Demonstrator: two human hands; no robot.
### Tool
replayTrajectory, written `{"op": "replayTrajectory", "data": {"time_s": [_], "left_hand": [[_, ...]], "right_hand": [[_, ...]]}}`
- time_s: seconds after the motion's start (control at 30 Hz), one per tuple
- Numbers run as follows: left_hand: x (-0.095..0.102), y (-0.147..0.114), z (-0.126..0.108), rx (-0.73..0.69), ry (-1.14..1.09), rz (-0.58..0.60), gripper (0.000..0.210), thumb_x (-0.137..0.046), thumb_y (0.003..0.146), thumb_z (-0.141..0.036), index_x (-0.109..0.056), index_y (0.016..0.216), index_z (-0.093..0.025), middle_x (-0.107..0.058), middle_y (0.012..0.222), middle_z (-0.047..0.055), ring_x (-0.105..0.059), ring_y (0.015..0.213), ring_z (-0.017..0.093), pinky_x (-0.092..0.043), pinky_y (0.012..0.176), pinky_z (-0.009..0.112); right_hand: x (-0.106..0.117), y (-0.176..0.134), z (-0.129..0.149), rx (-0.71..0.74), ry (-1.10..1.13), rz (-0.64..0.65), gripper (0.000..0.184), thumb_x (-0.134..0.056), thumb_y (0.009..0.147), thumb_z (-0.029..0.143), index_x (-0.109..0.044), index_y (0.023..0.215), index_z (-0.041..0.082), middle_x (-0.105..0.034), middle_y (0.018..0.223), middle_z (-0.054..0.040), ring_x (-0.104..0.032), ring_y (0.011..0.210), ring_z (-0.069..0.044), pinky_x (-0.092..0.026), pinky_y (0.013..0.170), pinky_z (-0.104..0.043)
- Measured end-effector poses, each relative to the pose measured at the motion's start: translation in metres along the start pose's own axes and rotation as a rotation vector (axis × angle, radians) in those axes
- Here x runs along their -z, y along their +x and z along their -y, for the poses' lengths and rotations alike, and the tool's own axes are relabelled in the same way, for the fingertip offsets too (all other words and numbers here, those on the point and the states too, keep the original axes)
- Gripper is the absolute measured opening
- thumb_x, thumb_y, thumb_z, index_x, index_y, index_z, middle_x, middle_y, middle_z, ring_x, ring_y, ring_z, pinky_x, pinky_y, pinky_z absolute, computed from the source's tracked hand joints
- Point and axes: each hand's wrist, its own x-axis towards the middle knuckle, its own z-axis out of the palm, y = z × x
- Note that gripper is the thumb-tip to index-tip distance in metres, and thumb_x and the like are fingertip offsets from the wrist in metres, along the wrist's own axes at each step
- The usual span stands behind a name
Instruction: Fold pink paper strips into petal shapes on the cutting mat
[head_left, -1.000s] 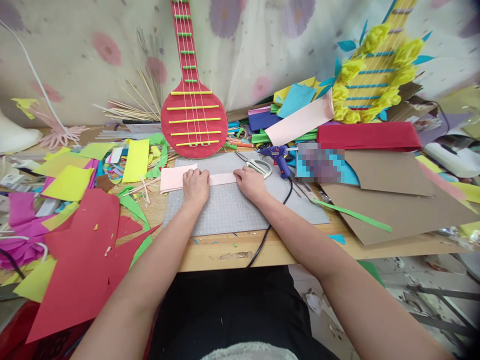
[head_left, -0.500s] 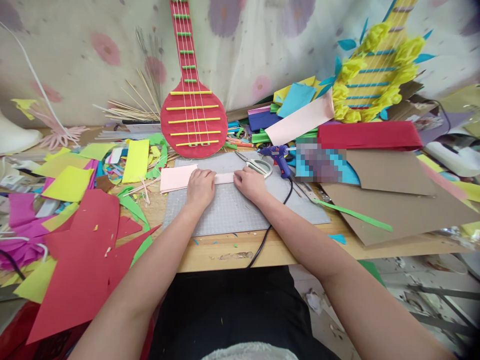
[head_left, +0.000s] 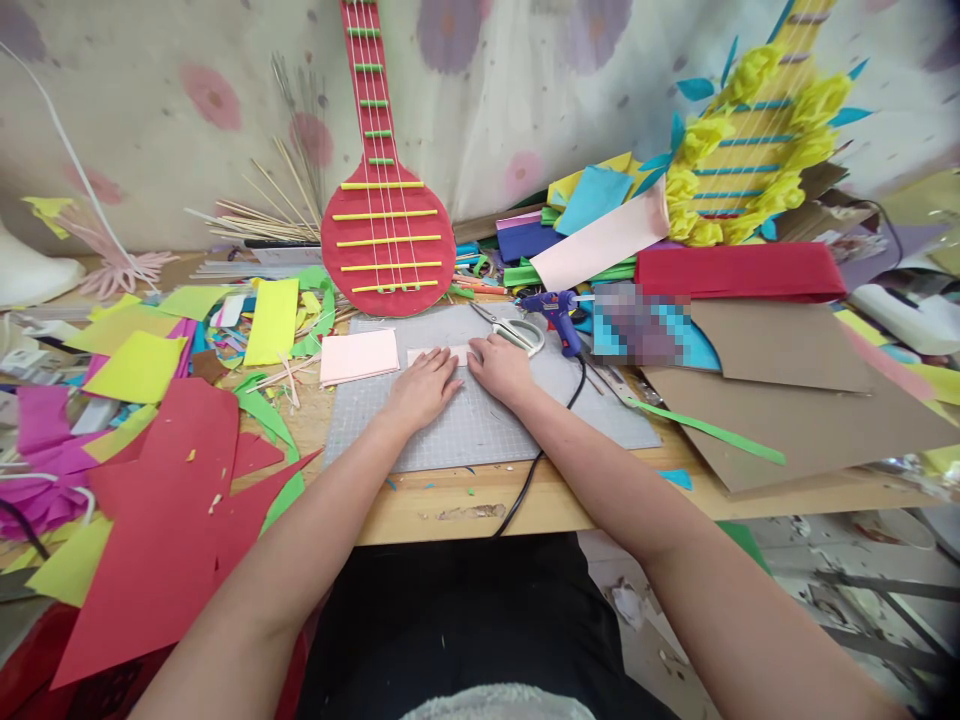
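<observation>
A narrow strip of pale pink crepe paper (head_left: pixel 460 355) lies on the grey cutting mat (head_left: pixel 450 440). Flat across it rests my left hand (head_left: pixel 426 388), its fingers stretched out. My right hand (head_left: pixel 501 370) has its fingers curled over the strip's right end and grips it there. Much of the strip is hidden under both hands. To the left, apart from my left hand, is a small stack of pink paper (head_left: pixel 358 357). Pale-handled scissors (head_left: pixel 527 335) lie just beyond my right hand, beside a blue glue gun (head_left: pixel 555 315).
A red paper-covered string instrument (head_left: pixel 388 240) leans at the back, a yellow flowered one (head_left: pixel 750 165) at the right. Red paper (head_left: pixel 165 500) and scraps cover the left side. Brown cardboard (head_left: pixel 795 420) lies right. The glue gun's black cord (head_left: pixel 529 475) crosses the mat and table edge.
My left hand has slid right along the strip, off the stack of pink paper, and its fingers have flattened closer to my right hand. The right hand has stayed put.
</observation>
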Motion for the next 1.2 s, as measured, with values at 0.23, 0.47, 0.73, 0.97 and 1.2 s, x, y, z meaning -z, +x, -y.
{"op": "replayTrajectory", "data": {"time_s": [0.23, 0.47, 0.73, 0.97, 1.2], "left_hand": [[0.001, -0.001, 0.000, 0.018, 0.032, 0.007, 0.049, -0.036, 0.092, -0.039, -0.046, 0.131, -0.012, -0.041, 0.142, 0.014, -0.033, 0.134, 0.025, -0.027, 0.111, 0.040], [0.002, -0.002, 0.001, 0.035, 0.015, 0.017, 0.050, -0.036, 0.092, -0.040, -0.046, 0.132, -0.013, -0.040, 0.142, 0.014, -0.032, 0.134, 0.026, -0.025, 0.111, 0.043], [0.000, -0.002, 0.004, 0.006, 0.023, 0.080, 0.057, -0.032, 0.091, -0.048, -0.037, 0.138, -0.016, -0.032, 0.147, 0.015, -0.024, 0.138, 0.027, -0.021, 0.111, 0.048], [0.000, -0.004, 0.006, -0.019, 0.006, 0.090, 0.057, -0.032, 0.091, -0.048, -0.037, 0.139, -0.019, -0.029, 0.148, 0.014, -0.020, 0.139, 0.028, -0.019, 0.111, 0.050], [0.000, -0.005, 0.006, -0.007, -0.035, 0.106, 0.054, -0.032, 0.091, -0.048, -0.038, 0.139, -0.024, -0.026, 0.150, 0.013, -0.019, 0.139, 0.029, -0.018, 0.111, 0.051]], "right_hand": [[0.002, 0.000, 0.001, 0.008, -0.017, 0.035, 0.036, -0.034, 0.091, 0.033, -0.060, 0.111, 0.019, -0.061, 0.105, -0.0104, -0.057, 0.094, -0.020, -0.039, 0.070, -0.028], [0.003, 0.000, 0.001, 0.029, -0.035, 0.057, 0.037, -0.031, 0.092, 0.033, -0.060, 0.109, 0.018, -0.061, 0.105, -0.0116, -0.056, 0.096, -0.021, -0.039, 0.073, -0.028], [0.002, -0.003, 0.002, 0.048, -0.003, -0.050, 0.040, -0.038, 0.090, 0.035, -0.051, 0.124, 0.017, -0.056, 0.111, -0.0127, -0.047, 0.105, -0.025, -0.040, 0.081, -0.032], [-0.004, -0.002, 0.002, 0.153, 0.069, -0.085, 0.042, -0.046, 0.084, 0.024, -0.051, 0.124, 0.014, -0.051, 0.115, -0.0149, -0.039, 0.109, -0.027, -0.035, 0.092, -0.038], [-0.004, 0.000, -0.008, 0.130, 0.110, -0.109, 0.043, -0.038, 0.081, 0.010, -0.053, 0.122, 0.013, -0.054, 0.114, -0.0136, -0.042, 0.108, -0.026, -0.034, 0.094, -0.039]]}}
